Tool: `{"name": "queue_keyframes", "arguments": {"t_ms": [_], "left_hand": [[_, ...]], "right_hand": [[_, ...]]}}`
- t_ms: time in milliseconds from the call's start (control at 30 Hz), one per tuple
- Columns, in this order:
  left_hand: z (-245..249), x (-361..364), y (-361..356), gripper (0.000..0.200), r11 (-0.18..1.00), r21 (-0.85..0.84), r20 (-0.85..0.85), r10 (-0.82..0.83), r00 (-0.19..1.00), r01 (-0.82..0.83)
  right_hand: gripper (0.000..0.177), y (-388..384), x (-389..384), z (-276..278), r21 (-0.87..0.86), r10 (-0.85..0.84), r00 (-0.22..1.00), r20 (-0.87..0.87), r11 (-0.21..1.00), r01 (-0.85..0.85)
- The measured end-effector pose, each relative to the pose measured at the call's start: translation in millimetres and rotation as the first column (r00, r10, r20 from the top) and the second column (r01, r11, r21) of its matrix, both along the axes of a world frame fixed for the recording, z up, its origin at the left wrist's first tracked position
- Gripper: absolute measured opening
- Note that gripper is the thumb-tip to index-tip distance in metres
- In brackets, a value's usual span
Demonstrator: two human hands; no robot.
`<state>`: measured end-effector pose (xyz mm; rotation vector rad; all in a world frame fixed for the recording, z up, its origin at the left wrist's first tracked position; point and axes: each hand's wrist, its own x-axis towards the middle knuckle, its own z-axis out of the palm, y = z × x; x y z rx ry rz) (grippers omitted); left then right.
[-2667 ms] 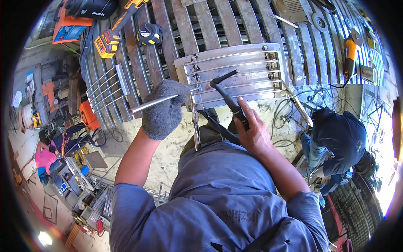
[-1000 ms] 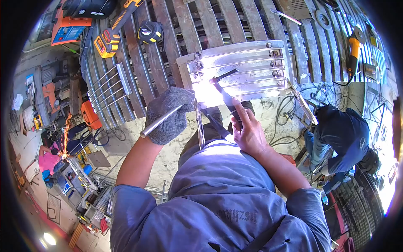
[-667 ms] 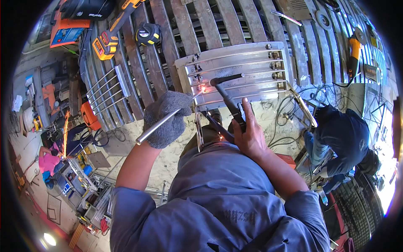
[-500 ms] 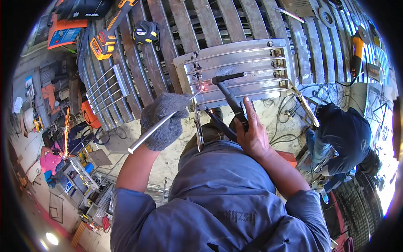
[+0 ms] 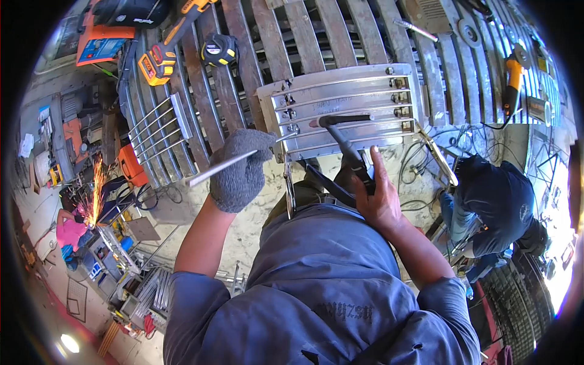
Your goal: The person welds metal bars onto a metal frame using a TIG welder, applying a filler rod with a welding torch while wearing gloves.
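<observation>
My left hand (image 5: 240, 170), in a grey knitted glove, is closed round a thin metal rod (image 5: 210, 173). The rod's far end reaches the left side of a metal plate (image 5: 331, 91) crossed by several parallel bars. My bare right hand (image 5: 378, 198) grips a black welding torch (image 5: 348, 149), with its index finger stretched along it. The torch head lies over the lower bars, its pinkish nozzle tip a little right of the rod's end. No glow shows at the tip. Locking pliers (image 5: 289, 188) hang at the plate's lower left corner, and another pair (image 5: 439, 157) at the lower right.
A slatted metal table (image 5: 340, 33) bears a tape measure (image 5: 218, 50), a yellow cordless tool (image 5: 157, 64), a small barred frame (image 5: 182, 115) and an angle grinder (image 5: 514, 76). One person (image 5: 496, 198) bends at the right; another (image 5: 72, 231) works amid sparks at the left.
The red glow at the joint is gone. My right hand and the torch have moved slightly right, away from the rod's end. The sparks at the far left are larger.
</observation>
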<state>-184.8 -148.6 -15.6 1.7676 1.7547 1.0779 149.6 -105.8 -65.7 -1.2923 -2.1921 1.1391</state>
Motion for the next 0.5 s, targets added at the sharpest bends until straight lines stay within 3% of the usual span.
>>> {"name": "queue_keyframes", "arguments": {"t_ms": [67, 100, 200, 233, 267, 333, 400, 433, 500], "left_hand": [[6.6, -5.7, -1.3, 0.019, 0.997, 0.053, 0.000, 0.047, 0.999, -0.047], [12.9, -4.4, -5.3, 0.014, 0.988, 0.060, 0.157, 0.131, 0.979, -0.142], [37.0, -20.6, -17.1, 0.006, 0.921, -0.082, 0.032, 0.385, 0.922, -0.382], [46.0, -27.3, -12.3, 0.010, 0.924, -0.038, -0.097, 0.375, 0.922, -0.380], [46.0, -38.6, -10.7, 0.013, 0.927, -0.126, -0.215, 0.322, 0.922, -0.353], [22.5, -63.1, -8.7, 0.019, 0.891, -0.310, -0.426, 0.181, 0.886, -0.331], [-11.5, -81.5, 3.1, 0.022, 0.898, -0.380, -0.463, 0.023, 0.886, -0.221], [-31.5, -88.4, 14.0, 0.020, 0.892, -0.399, -0.490, -0.010, 0.872, -0.214], [-70.4, -99.0, 37.8, 0.016, 0.872, -0.450, -0.533, -0.088, 0.841, -0.194]], "right_hand": [[0.087, -4.9, 10.7, 10.3, 0.026, -0.024, 1.000, 0.017, 0.999, 0.023], [0.088, -8.5, 17.2, 23.6, -0.150, -0.078, 0.994, 0.073, 0.985, 0.088], [0.089, -18.1, 26.0, 50.5, -0.084, -0.165, 0.977, 0.134, 0.981, 0.177], [0.091, -22.0, 25.7, 62.9, -0.160, -0.221, 0.944, 0.243, 0.951, 0.264], [0.091, -30.5, 31.1, 59.6, -0.035, -0.257, 0.934, 0.250, 0.961, 0.274], [0.092, -46.1, 33.5, 75.3, -0.044, -0.331, 0.930, 0.163, 0.939, 0.342], [0.093, -62.9, 37.4, 87.0, 0.018, -0.381, 0.911, 0.159, 0.923, 0.383], [0.094, -71.8, 40.8, 86.1, 0.180, -0.370, 0.924, 0.095, 0.919, 0.350], [0.092, -92.0, 45.1, 98.9, 0.158, -0.462, 0.878, 0.125, 0.883, 0.442]]}}
